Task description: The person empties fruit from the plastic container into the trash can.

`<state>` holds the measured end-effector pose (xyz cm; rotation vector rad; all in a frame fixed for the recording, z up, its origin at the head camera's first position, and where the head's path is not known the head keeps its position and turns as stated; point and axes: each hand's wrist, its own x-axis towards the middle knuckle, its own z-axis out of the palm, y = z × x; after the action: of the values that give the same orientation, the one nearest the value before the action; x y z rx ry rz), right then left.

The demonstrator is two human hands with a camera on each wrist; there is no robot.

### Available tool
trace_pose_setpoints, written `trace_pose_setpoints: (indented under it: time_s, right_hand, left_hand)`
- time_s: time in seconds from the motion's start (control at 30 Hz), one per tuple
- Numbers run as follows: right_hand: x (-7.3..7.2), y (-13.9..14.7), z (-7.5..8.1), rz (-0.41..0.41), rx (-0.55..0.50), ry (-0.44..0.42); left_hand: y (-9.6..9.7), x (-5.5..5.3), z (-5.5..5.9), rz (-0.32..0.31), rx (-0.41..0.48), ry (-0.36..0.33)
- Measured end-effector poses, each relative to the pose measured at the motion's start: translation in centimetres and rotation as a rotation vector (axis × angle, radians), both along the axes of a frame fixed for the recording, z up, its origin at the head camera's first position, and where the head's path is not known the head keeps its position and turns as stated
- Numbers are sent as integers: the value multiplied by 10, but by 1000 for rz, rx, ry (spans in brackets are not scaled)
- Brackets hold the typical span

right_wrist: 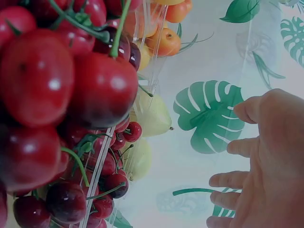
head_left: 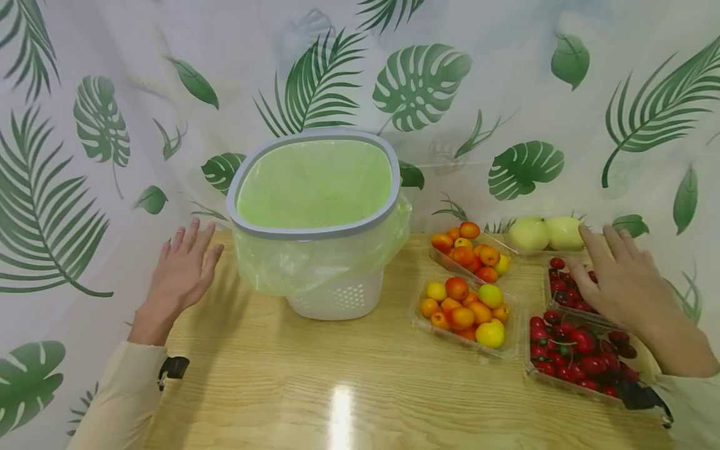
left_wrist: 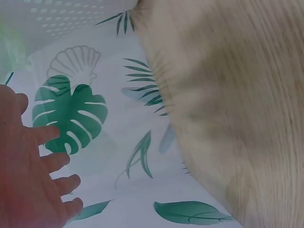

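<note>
My left hand (head_left: 181, 267) is held out with straight fingers, holding nothing, left of a white basket bin (head_left: 337, 299). A light green bag (head_left: 315, 181) lines the bin and hangs over its outside, under a grey rim (head_left: 398, 181). On the other side, my right hand (head_left: 624, 281) hovers with spread fingers above clear boxes of cherries (head_left: 579, 356), also holding nothing. Nearest its fingertips in the head view are two pale green pears (head_left: 529, 235) and the smaller cherry box (head_left: 557, 294). The right wrist view shows large dark red cherries (right_wrist: 102, 90) close up, beside the hand.
Two clear boxes of small orange and yellow fruit (head_left: 462, 316) stand between the bin and the cherries, one behind the other. The light wooden table (head_left: 270, 387) meets a white leaf-patterned sheet (head_left: 523, 81) at the back and left.
</note>
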<state>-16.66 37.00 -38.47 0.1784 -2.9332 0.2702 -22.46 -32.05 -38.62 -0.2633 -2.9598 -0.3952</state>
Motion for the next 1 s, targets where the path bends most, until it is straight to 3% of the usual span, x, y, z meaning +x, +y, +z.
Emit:
trace_pose_setpoints:
  time_s: [0.17,0.33,0.53,0.73,0.87,1.0]
  right_hand:
    - [10,-2,2,14,2,82]
    - [27,-4,5,15,-26,134]
    - [47,-13,5,-12,-168,213]
    - [64,-20,4,-48,-261,346]
    - [71,-20,1,-27,-319,453]
    - [74,-16,0,2,-357,530]
  left_hand:
    - [3,6,10,-8,146,53]
    - [14,18,24,-50,417,135]
    - [40,39,36,-120,749,159]
    - [60,51,51,-148,937,185]
    - [72,57,59,-185,1068,176]
    - [83,57,64,-209,1127,188]
